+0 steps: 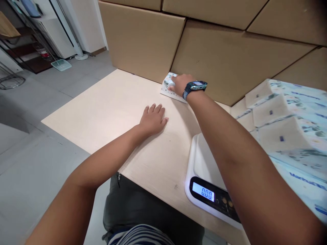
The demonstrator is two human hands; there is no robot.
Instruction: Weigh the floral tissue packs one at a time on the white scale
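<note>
My left hand [152,119] lies flat on the pale wooden table [107,109], fingers stretched out and together, holding nothing. My right hand [179,83], with a blue watch [194,86] on the wrist, reaches to the far side of the table and rests on a small white printed packet [167,85] lying against the cardboard boxes. Its fingers curl over the packet. My right forearm passes above a white digital scale [204,183] whose display reads 0.00.
Large cardboard boxes [217,51] wall off the back of the table. A stack of white printed packets [286,119] lies at the right. The table's left edge drops to a grey tiled floor [38,170], with shelving [22,37] beyond.
</note>
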